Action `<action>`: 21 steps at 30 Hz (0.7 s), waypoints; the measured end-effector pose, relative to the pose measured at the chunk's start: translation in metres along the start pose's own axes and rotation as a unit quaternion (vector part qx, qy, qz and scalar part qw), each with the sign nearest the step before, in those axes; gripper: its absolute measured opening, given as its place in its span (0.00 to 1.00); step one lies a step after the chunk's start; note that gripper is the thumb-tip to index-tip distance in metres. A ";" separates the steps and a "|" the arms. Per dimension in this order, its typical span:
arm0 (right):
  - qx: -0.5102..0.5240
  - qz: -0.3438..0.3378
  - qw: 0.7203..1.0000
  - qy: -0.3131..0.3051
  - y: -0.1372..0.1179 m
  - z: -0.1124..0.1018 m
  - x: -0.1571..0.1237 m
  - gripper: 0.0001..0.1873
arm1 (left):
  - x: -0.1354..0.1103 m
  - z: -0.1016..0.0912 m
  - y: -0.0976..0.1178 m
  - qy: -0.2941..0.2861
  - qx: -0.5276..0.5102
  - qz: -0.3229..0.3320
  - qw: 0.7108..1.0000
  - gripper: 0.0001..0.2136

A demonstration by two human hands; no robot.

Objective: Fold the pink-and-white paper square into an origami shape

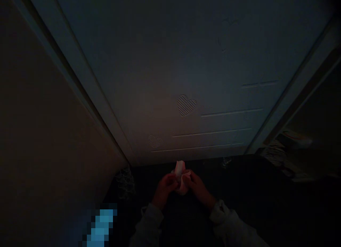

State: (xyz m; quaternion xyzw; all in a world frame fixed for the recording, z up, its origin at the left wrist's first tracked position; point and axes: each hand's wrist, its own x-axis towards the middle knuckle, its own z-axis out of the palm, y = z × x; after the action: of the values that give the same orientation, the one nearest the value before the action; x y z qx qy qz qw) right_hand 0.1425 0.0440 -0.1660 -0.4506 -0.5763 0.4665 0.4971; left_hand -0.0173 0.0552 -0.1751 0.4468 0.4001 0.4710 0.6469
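The scene is very dark. My left hand (165, 190) and my right hand (197, 188) meet low in the middle of the view. Both pinch a small pale pink piece of soft cloth or paper (181, 176), which bunches up between the fingers. Light sleeves cover both wrists. The hands are held above a dark surface (239, 190).
A pale panel (186, 80) with striped heart shapes (186, 105) and thin lines rises straight ahead. A plain wall (39, 133) stands on the left. Folded items (290, 140) lie on a shelf at the right. A blurred blue patch (99, 225) sits at bottom left.
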 end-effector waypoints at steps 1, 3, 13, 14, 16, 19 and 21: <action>0.003 0.000 1.000 0.001 0.000 0.000 0.000 0.13 | 0.000 0.000 0.001 -0.004 0.007 0.001 1.000 0.13; 0.009 -0.002 1.000 0.005 0.000 0.001 0.000 0.13 | -0.001 0.001 0.004 -0.019 0.020 0.001 1.000 0.11; -0.052 -0.025 0.998 0.021 -0.003 0.004 -0.003 0.14 | 0.001 0.003 0.006 -0.003 0.021 -0.010 1.000 0.13; -0.060 -0.028 0.998 0.019 -0.004 0.004 -0.003 0.14 | 0.001 0.003 0.006 0.002 0.020 -0.010 1.000 0.14; -0.076 -0.038 0.996 0.021 -0.005 0.005 -0.003 0.15 | 0.000 0.003 0.007 0.012 0.019 -0.013 1.000 0.14; -0.096 -0.046 0.994 0.022 -0.006 0.006 -0.003 0.16 | 0.000 0.005 0.009 0.022 0.018 -0.016 0.999 0.14; -0.103 -0.043 0.994 0.019 -0.007 0.006 -0.003 0.16 | -0.001 0.006 0.009 0.032 0.016 -0.006 0.999 0.13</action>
State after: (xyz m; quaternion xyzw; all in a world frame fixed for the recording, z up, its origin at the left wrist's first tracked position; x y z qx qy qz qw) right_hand 0.1366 0.0397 -0.1599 -0.4832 -0.6302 0.3746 0.4786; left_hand -0.0139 0.0547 -0.1646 0.4391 0.4309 0.4750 0.6291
